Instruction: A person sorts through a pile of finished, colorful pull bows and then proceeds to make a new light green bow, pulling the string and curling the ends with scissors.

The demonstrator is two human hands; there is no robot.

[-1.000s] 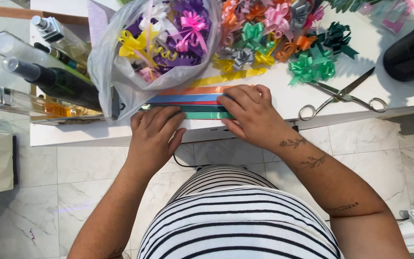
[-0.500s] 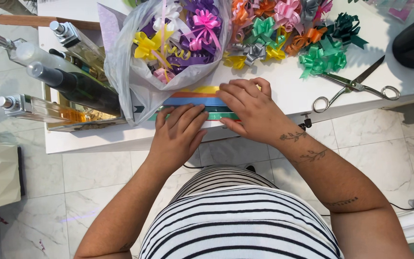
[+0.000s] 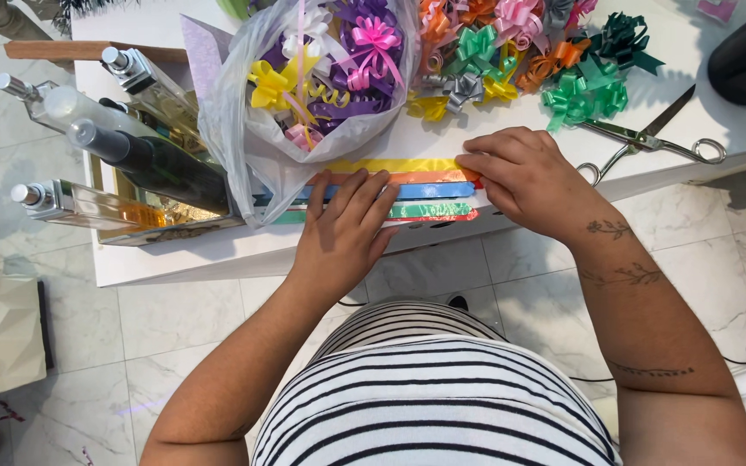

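Fingers (image 3: 364, 194) of the left hand (image 3: 343, 237) lie spread flat, pressing on nothing but the ribbon strips (image 3: 407, 188), grasping none; the right hand (image 3: 524, 177) curls its fingertips onto the strips' right end, pinching the orange one. The strips lie side by side at the white worktop (image 3: 218, 259) edge, long axis running left to right, just ahead of both hands. Since half a second ago the left hand has slid further onto them. Scissors (image 3: 649, 140) rest beside the right hand.
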